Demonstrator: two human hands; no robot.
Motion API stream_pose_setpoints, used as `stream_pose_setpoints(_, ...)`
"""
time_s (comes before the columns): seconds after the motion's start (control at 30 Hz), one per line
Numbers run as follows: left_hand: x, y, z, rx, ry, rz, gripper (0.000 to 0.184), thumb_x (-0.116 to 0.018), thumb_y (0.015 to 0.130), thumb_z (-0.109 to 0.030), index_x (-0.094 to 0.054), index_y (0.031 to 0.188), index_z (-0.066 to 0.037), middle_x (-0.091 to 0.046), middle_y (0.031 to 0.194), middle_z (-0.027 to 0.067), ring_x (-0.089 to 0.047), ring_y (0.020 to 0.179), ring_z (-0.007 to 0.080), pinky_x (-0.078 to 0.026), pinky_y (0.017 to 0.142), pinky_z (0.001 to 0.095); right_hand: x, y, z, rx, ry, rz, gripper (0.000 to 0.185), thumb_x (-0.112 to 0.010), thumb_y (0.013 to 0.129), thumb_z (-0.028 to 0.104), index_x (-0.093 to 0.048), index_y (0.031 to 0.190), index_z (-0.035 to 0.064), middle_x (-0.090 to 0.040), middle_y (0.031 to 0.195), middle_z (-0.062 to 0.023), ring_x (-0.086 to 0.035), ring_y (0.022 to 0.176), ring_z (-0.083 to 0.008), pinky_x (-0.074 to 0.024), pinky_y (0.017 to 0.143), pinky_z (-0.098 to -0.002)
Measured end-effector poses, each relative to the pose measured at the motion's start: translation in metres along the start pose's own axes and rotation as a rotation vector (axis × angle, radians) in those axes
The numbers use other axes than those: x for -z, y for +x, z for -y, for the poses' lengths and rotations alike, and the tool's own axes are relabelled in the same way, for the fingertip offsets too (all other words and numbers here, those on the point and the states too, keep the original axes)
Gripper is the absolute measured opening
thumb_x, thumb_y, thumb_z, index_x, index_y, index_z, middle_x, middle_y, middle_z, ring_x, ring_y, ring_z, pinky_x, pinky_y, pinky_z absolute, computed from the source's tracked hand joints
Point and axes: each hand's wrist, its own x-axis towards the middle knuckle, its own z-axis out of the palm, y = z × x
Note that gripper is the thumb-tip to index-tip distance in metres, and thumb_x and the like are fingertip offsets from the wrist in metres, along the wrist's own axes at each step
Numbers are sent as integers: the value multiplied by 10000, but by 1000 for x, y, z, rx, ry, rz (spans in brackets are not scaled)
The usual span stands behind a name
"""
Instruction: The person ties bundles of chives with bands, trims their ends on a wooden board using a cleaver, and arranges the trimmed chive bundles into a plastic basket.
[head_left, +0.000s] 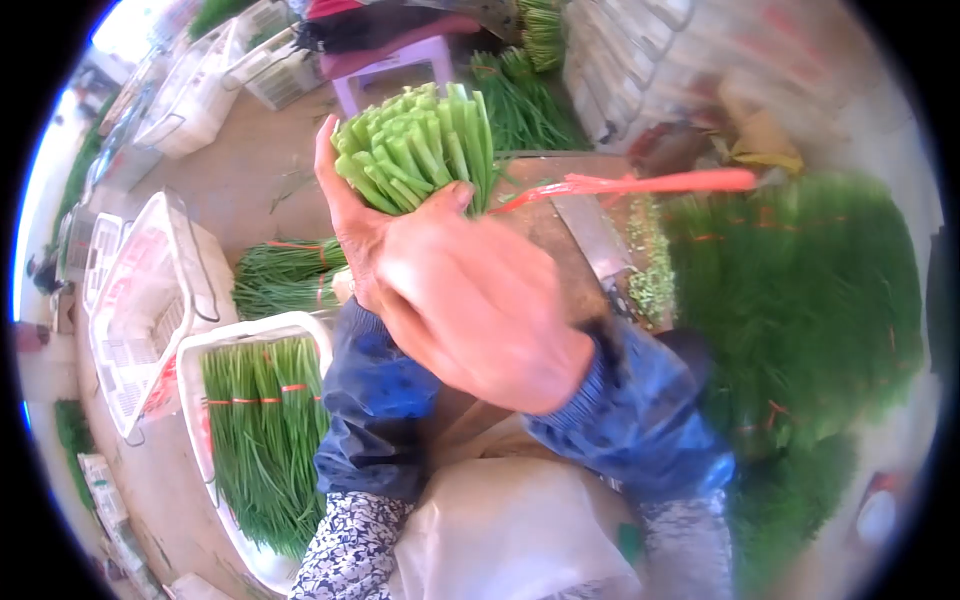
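A thick bundle of chives [410, 150] is held up with its pale cut ends toward me. My left hand [347, 205] is closed round its left side. My right hand [480, 290] crosses in front of the left, blurred by motion. Its fingers are curled out of sight beneath it, so what they grip is hidden. A red plastic strip [620, 185] runs from the bundle's right side, just above my right hand, out to the right. Under the strip, a broad metal blade [590, 235] lies on the brown work board [540, 180].
A large heap of chives [800, 300] lies at the right, beside green trimmings [650, 265]. At the left, a white crate [190, 400] holds tied bundles, near another white basket [150, 300]. More tied chives [285, 275] lie on the floor. A purple stool [395, 70] stands ahead.
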Motion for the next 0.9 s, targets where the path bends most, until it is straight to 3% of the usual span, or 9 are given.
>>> stream_pose_setpoints(0.07,19,8,-5,-91,182,-24,1069,-837,632,-3,-168,1466,3,-548,1228,144,-584,1079,235,-490,957,367,31,-19,12,-186,166,153,367,-831,715,56,-524,916,43,-506,687,-38,-488,557,-129,-409,510,-288)
stream_pose_setpoints(0.17,24,7,-10,-86,177,-39,1059,-832,642,-4,-165,1465,0,-543,1234,140,-584,1084,234,-487,960,365,40,-33,-8,-779,426,-114,553,-832,761,185,-456,1126,8,-504,654,33,-452,559,-35,-376,486,-207)
stream_pose_setpoints(0.3,17,1,-4,-104,191,26,1055,-821,646,18,-154,1463,-1,-529,1251,139,-580,1101,232,-491,955,359,38,-2,-26,-893,510,91,399,-762,828,151,-518,1099,-11,-540,674,23,-446,554,-32,-361,482,-190)
stream_pose_setpoints(0.47,8,-4,-7,-88,199,64,1079,-836,635,14,-147,1465,-7,-520,1272,136,-577,1115,233,-496,949,355,62,16,-24,-843,701,89,100,-595,942,96,-648,928,13,-586,694,0,-489,531,-38,-380,458,-183)
stream_pose_setpoints(0.63,19,0,-1,-75,152,21,1058,-854,628,-8,-195,1455,-6,-529,1259,120,-569,1119,219,-479,971,355,131,15,-28,-679,810,-225,218,-556,976,153,-667,1018,-29,-628,748,-79,-527,532,-110,-417,464,-233)
stream_pose_setpoints(0.7,24,-1,-3,-123,200,-16,987,-853,648,-32,-253,1432,-8,-544,1239,107,-566,1117,206,-466,978,345,176,6,-38,-757,1240,-330,244,-537,962,132,-596,1142,-21,-494,762,-24,-433,586,-120,-358,535,-268)
stream_pose_setpoints(0.77,29,4,-5,-127,171,-47,958,-853,656,-44,-275,1418,-9,-551,1230,102,-566,1110,201,-461,977,340,233,11,-30,-547,1533,-364,121,-416,988,75,-506,1019,1,-402,722,14,-380,572,-100,-310,560,-289)
stream_pose_setpoints(0.8,34,6,-7,-134,144,-73,928,-853,663,-56,-297,1405,-10,-558,1221,97,-566,1103,196,-456,975,335,259,5,-33,-371,1413,-392,103,-411,987,47,-495,998,-13,-398,719,28,-357,554,-83,-303,564,-284)
stream_pose_setpoints(0.9,54,3,-11,-159,158,-133,769,-831,702,-83,-412,1343,-22,-571,1210,79,-572,1077,182,-446,969,327,325,-64,-76,-507,1131,-578,186,-474,973,41,-526,1121,-59,-489,751,1,-444,596,-74,-329,592,-273)
